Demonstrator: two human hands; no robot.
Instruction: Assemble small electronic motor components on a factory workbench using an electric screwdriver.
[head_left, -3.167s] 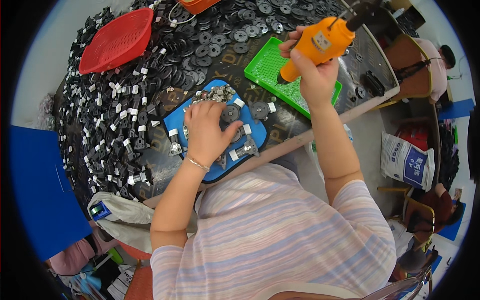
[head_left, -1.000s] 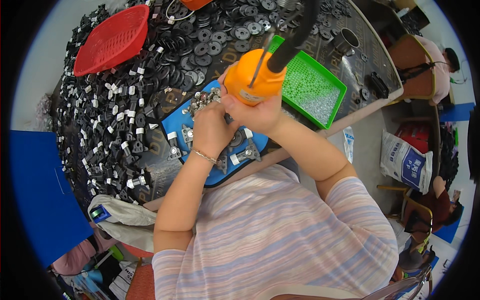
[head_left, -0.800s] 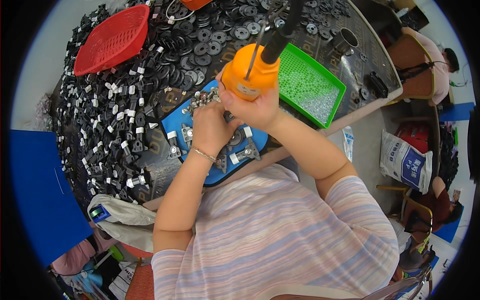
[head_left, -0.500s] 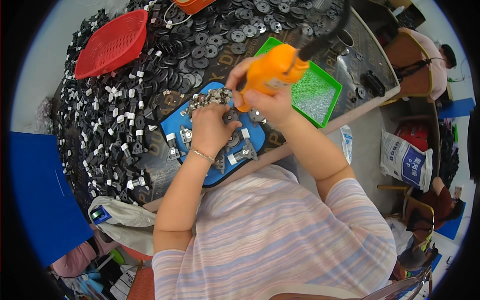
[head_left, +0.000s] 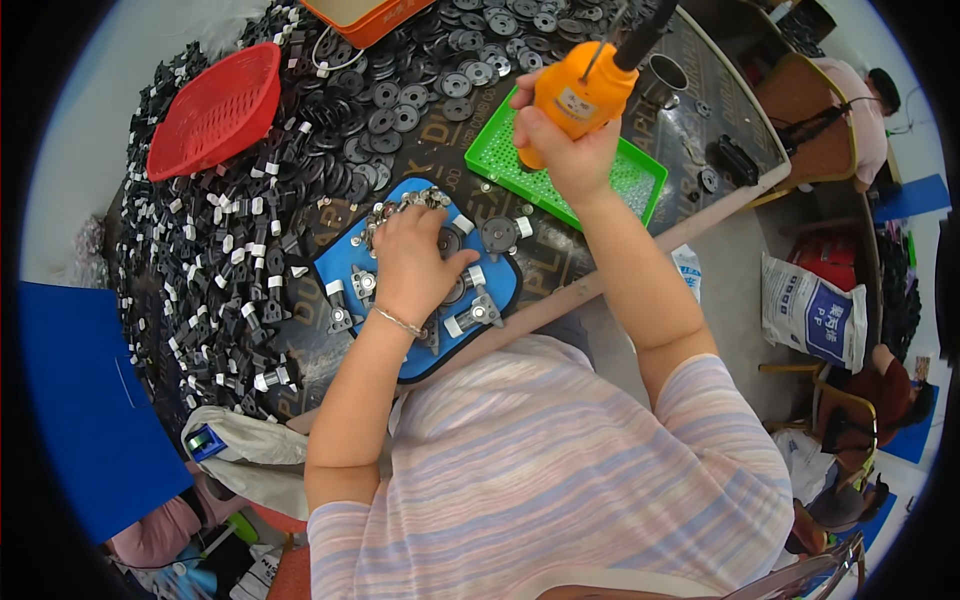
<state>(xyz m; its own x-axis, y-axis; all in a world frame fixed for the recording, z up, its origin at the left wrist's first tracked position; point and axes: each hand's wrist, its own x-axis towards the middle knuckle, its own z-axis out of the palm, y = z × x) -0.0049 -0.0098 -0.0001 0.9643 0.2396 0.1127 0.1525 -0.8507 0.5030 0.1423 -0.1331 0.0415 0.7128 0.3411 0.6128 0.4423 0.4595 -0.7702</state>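
My right hand (head_left: pixel 578 158) is wrapped around an orange electric screwdriver (head_left: pixel 582 95), raised over the green mesh tray (head_left: pixel 645 159). Its dark cord runs off at the top; the tip is hidden or too small to make out. My left hand (head_left: pixel 408 262) lies over a blue mat (head_left: pixel 340 262), thumb spread from the fingers. Those fingers touch a heap of small metal pieces (head_left: pixel 383 212) at the mat's far edge. Around this hand are several grey caster parts (head_left: pixel 478 312) with white-capped stems, and a dark wheel disc (head_left: pixel 496 235). What lies under the palm is hidden.
A large heap of black parts with white ends (head_left: pixel 235 250) covers the table's left side. Behind the mat lie many dark discs (head_left: pixel 385 95). A red basket (head_left: pixel 215 110) rests on the heap. A metal cup (head_left: pixel 665 80) stands at far right. Other people sit beyond.
My right hand has lifted the screwdriver off the mat, up and right over the green tray. My left hand's fingers have spread and shifted slightly left over the metal pieces.
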